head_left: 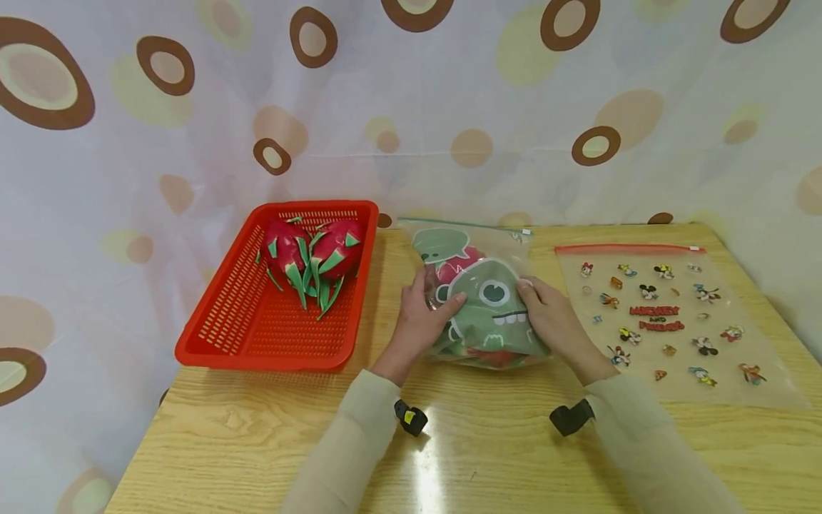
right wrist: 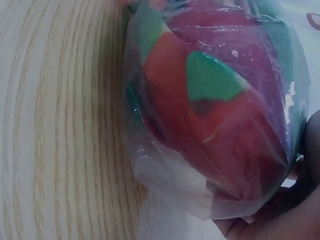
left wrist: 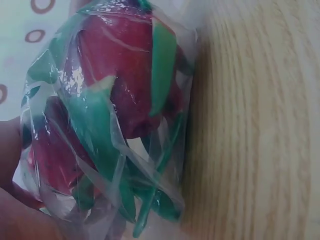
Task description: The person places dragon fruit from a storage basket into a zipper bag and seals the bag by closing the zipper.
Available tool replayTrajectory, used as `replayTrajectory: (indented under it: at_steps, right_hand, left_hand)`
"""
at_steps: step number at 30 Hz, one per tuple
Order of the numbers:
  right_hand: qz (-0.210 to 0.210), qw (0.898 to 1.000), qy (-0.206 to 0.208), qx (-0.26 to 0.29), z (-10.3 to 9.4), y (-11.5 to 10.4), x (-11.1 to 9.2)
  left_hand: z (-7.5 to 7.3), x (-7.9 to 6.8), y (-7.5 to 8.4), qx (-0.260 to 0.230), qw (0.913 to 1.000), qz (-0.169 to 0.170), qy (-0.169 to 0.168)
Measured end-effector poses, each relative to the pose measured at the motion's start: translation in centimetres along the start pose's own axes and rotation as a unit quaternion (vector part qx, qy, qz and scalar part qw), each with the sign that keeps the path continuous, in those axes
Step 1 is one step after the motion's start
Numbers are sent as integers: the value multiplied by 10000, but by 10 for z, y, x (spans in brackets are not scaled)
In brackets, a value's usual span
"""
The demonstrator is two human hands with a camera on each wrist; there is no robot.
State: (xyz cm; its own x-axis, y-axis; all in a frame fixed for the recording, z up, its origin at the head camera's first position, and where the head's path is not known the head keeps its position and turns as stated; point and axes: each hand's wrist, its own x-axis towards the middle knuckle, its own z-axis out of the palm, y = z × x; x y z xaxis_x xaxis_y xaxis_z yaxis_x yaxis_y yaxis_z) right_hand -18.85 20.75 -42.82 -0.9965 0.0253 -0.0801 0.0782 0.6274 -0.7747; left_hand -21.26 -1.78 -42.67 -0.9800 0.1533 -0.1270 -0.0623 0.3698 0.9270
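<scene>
A zip bag (head_left: pixel 494 300) printed with a green one-eyed monster lies on the table, bulging with dragon fruit. Its blue zip strip runs along the far edge, with the white slider at the right end. My left hand (head_left: pixel 424 318) grips the bag's left side, thumb on top. On the opposite side my right hand (head_left: pixel 555 318) holds it, thumb also on top. Through the clear plastic the left wrist view shows red dragon fruit (left wrist: pixel 120 65) with green leaf tips. Another stretch of dragon fruit (right wrist: pixel 210 120) presses against the plastic in the right wrist view.
To the left stands a red plastic basket (head_left: pixel 272 357) with two dragon fruits (head_left: pixel 334 250) in its far part. A flat zip bag (head_left: pixel 674 325) with cartoon prints and a red zip lies at the right. Behind the wooden table (head_left: pixel 488 457) hangs a patterned cloth (head_left: pixel 411 93).
</scene>
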Motion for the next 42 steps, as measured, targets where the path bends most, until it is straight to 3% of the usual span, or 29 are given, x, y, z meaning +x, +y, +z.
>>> replayTrajectory:
  at_steps: [6, 11, 14, 18, 23, 31, 35, 42]
  right_hand:
    - [-151, 9994, -140, -277, -2, -2, -4]
    - [-733, 9966, 61, -381, 0, -12, -21]
    - [-1216, 9904, 161, -644, 8, -17, -35]
    - [-1689, 9750, -56, -1444, 21, -19, -45]
    - [-1757, 9629, -101, -2044, 28, -17, -40]
    - [-1715, 9614, 8, -2151, 33, -15, -22]
    - [-1628, 9648, -49, -2063, 34, -19, -14]
    - [-1578, 9658, -55, -2056, 42, -26, -1]
  left_hand:
    - [2, -3, -9, 145, 9996, 239, -38]
    - [7, -19, -10, 914, 9907, 873, 495]
    - [9, -28, -8, 1704, 9691, 1696, 559]
    - [13, -34, -7, 2844, 9282, 2399, 30]
    - [16, -33, -9, 3901, 8853, 2506, -346]
    - [18, -18, -8, 4643, 8520, 2371, -482]
    - [15, -11, -7, 4676, 8516, 2321, -474]
    - [5, 1, -7, 4479, 8716, 1899, -600]
